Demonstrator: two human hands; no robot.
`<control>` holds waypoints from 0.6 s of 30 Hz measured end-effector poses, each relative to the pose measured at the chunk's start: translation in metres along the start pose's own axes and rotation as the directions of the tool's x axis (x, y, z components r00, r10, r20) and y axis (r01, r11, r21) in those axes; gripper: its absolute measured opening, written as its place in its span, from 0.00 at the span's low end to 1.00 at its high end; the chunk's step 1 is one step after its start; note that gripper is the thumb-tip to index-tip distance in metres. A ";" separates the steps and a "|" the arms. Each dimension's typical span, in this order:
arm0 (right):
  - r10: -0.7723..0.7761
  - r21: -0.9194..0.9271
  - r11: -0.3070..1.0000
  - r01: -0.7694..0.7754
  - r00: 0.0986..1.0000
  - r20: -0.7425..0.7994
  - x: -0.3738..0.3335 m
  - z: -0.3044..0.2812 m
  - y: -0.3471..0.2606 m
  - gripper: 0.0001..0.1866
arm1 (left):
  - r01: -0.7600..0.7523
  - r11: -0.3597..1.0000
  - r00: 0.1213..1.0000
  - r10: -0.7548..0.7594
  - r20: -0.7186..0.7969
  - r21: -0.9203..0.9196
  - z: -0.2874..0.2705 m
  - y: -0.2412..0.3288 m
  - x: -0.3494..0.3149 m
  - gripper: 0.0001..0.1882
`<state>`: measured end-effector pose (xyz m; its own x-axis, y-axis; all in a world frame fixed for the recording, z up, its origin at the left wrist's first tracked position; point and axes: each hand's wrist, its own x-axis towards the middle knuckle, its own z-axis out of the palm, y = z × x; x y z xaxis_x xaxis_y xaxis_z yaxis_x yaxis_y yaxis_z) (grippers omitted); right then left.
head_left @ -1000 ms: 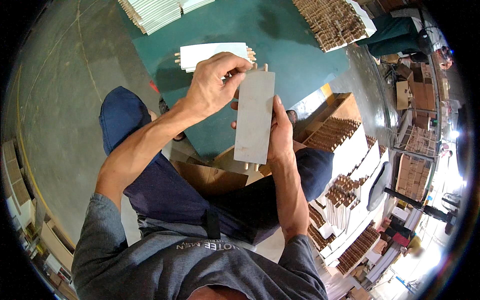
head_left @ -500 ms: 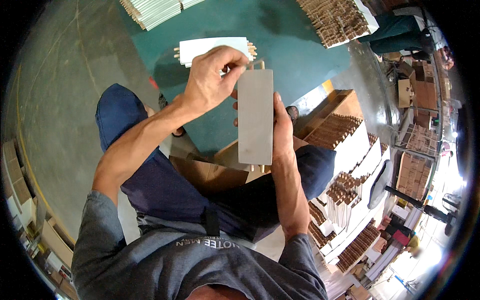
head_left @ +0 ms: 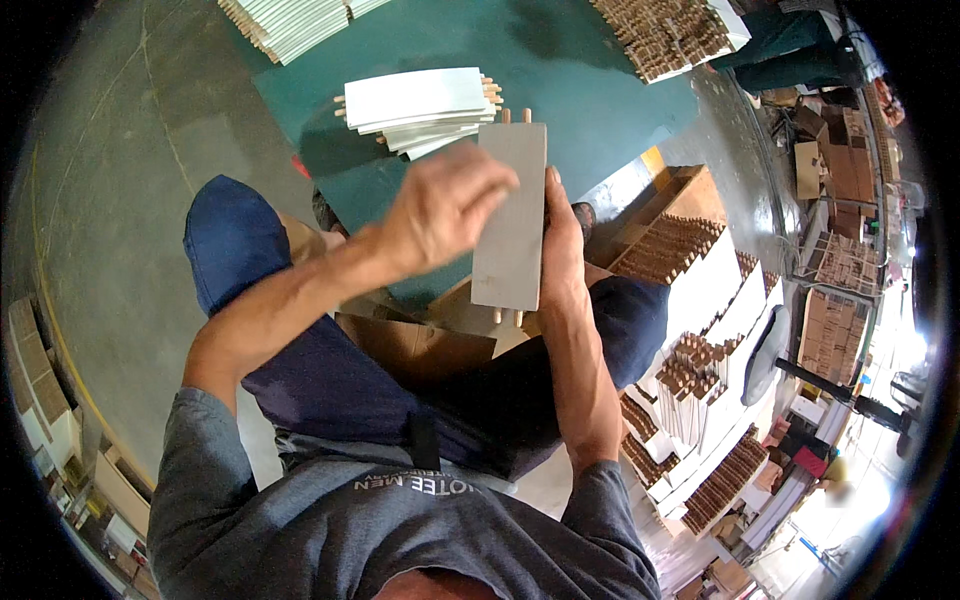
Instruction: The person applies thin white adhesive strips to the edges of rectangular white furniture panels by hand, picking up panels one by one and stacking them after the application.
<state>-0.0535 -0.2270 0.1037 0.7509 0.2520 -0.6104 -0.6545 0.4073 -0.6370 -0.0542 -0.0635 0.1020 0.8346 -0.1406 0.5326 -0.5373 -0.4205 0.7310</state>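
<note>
My right hand point(head_left: 562, 240) grips a grey-white rectangular board point(head_left: 512, 245) upright by its right side, the fingers hidden behind it. Pairs of light wooden dowels point(head_left: 516, 115) stick out of the board's top and bottom ends. Over the board's left edge, my left hand point(head_left: 450, 205) is slightly smeared by motion, its fingers curled together. Whatever those fingers pinch, if anything, does not show. Beyond the hands, a small uneven stack of white doweled boards point(head_left: 415, 97) lies on the green table point(head_left: 570, 130).
More white boards are stacked at the table's far left point(head_left: 300, 25) and far right point(head_left: 665, 35). To my right stand tall piles of doweled boards point(head_left: 690, 370) beside a cardboard box point(head_left: 690, 195). An open carton point(head_left: 410, 350) sits between my legs. A black round-headed stand point(head_left: 765, 355) is at the right.
My left hand has come down from the board's top end to its upper left face. The board has shifted slightly up and left, still in my right hand.
</note>
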 end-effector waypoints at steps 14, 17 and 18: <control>-0.015 0.079 0.997 0.010 0.998 0.062 -0.004 0.010 -0.007 0.28 | 0.064 0.994 0.996 -0.058 0.067 -0.085 0.000 0.003 -0.010 0.04; -0.012 -0.018 1.000 0.014 0.998 0.061 -0.002 0.006 -0.007 0.29 | 0.129 0.991 0.989 -0.125 0.082 -0.044 -0.003 -0.001 -0.012 0.05; -0.011 -0.081 0.997 0.017 0.998 0.069 -0.003 0.004 -0.008 0.29 | 0.181 0.978 0.983 -0.175 0.063 -0.102 -0.007 -0.006 -0.001 0.05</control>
<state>-0.0499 -0.2277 0.1126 0.7623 0.3079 -0.5693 -0.6470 0.3394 -0.6828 -0.0529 -0.0545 0.0997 0.9217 -0.1212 0.3684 -0.3871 -0.3449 0.8551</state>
